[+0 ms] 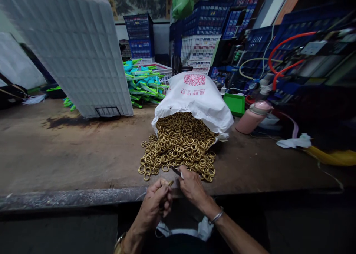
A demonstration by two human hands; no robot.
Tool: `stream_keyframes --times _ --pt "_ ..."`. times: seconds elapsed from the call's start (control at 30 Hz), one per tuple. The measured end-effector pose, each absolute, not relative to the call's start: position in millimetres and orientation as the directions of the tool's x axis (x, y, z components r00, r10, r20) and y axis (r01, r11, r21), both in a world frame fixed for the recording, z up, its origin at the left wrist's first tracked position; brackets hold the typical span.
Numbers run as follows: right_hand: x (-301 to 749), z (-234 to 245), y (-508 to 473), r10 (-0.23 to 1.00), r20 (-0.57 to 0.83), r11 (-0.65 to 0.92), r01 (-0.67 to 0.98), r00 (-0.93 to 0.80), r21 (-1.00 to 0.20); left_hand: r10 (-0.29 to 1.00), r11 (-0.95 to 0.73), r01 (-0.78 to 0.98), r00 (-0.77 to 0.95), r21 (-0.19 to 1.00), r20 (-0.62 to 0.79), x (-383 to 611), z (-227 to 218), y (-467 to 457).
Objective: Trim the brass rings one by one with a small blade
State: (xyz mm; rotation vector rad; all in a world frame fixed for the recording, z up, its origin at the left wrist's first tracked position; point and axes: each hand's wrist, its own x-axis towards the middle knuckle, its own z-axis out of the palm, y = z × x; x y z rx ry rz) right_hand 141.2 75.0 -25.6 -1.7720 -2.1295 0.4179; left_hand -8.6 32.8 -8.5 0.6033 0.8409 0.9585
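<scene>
A white sack point(194, 94) lies on its side on the worn workbench point(69, 154), spilling a heap of brass rings point(179, 144) towards me. My left hand point(155, 204) is at the bench's front edge, fingers closed around a brass ring point(170, 182) that pokes out by the thumb. My right hand point(191, 185) is just right of it, pinched on a thin dark tool point(175, 171) whose tip reaches the edge of the ring heap. A bracelet sits on my right wrist.
A large white gridded panel point(75, 50) leans on the bench at left. Behind are cyan and green plastic parts point(141, 83), stacked blue and white crates point(200, 31), a green box point(236, 104), a pink bottle point(251, 118), red hoses point(283, 57) and a white rag point(294, 142).
</scene>
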Motion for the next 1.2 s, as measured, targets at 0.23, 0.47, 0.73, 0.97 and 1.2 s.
stream_keyframes --times 0.23,0.47,0.73,0.97,1.2 --pt "143 -2 119 0.972 0.231 0.121 0.945 -0.05 -0.302 0.89 0.455 -0.485 0.277 0.747 -0.363 -16 -17 39" --pt "145 -13 129 0.982 0.181 0.093 0.98 -0.061 -0.175 0.896 0.444 -0.553 0.272 0.705 -0.351 -23 -22 44" --pt "150 -5 129 0.962 0.255 0.207 0.879 -0.102 -0.429 0.866 0.495 -0.637 0.307 0.59 -0.395 -24 -19 52" --pt "143 -6 105 0.976 0.126 0.205 0.562 -0.177 -0.801 0.914 0.398 -0.512 0.153 0.761 -0.375 -10 -19 61" --pt "137 -13 80 0.955 0.027 0.15 0.406 -0.295 -0.901 0.96 0.281 -0.193 0.068 0.94 -0.273 1 -25 64"
